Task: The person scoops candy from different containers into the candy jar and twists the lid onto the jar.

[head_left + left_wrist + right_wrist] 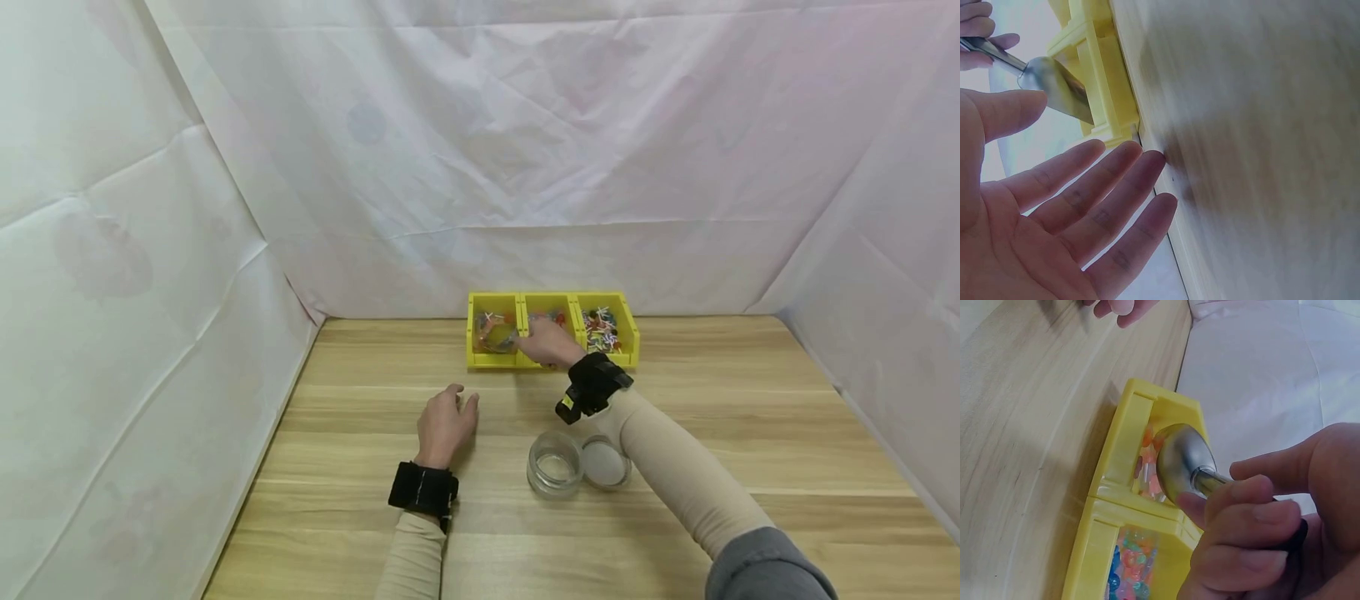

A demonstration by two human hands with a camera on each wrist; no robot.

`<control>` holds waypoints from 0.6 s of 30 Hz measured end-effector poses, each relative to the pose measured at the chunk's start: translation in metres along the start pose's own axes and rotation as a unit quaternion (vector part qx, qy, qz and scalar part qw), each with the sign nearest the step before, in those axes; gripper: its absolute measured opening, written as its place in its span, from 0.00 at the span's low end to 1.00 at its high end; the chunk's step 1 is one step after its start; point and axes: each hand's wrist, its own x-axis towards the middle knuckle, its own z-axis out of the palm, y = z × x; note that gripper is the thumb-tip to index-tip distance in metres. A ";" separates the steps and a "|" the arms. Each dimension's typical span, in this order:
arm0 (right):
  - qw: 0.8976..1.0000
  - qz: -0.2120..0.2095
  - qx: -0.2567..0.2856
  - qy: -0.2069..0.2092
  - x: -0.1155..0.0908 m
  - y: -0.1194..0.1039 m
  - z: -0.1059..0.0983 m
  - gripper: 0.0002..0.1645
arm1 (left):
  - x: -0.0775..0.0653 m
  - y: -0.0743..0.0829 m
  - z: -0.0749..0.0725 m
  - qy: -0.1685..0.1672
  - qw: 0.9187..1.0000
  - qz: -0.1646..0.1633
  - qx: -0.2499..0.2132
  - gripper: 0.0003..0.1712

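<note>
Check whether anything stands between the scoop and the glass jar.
Only the front wall of the leftmost yellow bin, which the scoop in the right hand likely must clear. Past it, nothing visible blocks the way to the glass jar; the left hand is off left.

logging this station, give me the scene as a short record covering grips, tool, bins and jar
left grip: open, holding nothing
right grip: holds a metal scoop by its handle
scoop position: bowl in the left bin
yellow bins: three in a row, small coloured pieces in each
glass jar: open, no contents visible
lid: off, just right of the jar
surface: wood-grain tabletop
</note>
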 end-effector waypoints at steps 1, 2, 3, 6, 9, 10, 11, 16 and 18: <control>1.000 -0.005 0.010 0.000 -0.001 0.002 -0.001 0.28 | 0.000 0.000 0.000 -0.001 1.000 -0.002 0.000 0.25; 1.000 -0.011 0.021 -0.004 -0.003 0.004 -0.002 0.25 | 0.000 0.001 0.000 -0.003 1.000 -0.003 -0.001 0.25; 0.999 -0.015 0.031 -0.006 -0.004 0.006 -0.003 0.23 | 0.000 0.001 0.001 -0.004 1.000 -0.005 -0.002 0.25; 0.998 -0.026 0.061 -0.021 -0.009 0.010 -0.006 0.21 | 0.000 0.001 -0.001 -0.006 1.000 -0.006 -0.002 0.25; 0.997 -0.036 0.063 -0.028 -0.014 0.013 -0.009 0.25 | 0.001 0.001 -0.002 -0.008 1.000 -0.006 -0.001 0.24; 0.997 -0.041 0.055 -0.025 -0.016 0.014 -0.010 0.28 | 0.001 0.001 -0.003 -0.008 1.000 -0.006 0.000 0.24; 0.997 -0.047 0.048 -0.021 -0.017 0.014 -0.010 0.29 | 0.001 0.000 -0.003 -0.008 1.000 -0.006 0.001 0.25; 0.998 -0.049 0.046 -0.003 -0.030 0.015 -0.014 0.29 | 0.002 -0.002 -0.004 -0.011 1.000 -0.006 0.000 0.25; 0.998 -0.043 0.050 -0.003 -0.035 0.017 -0.015 0.28 | 0.002 -0.002 -0.005 -0.013 1.000 -0.009 -0.001 0.25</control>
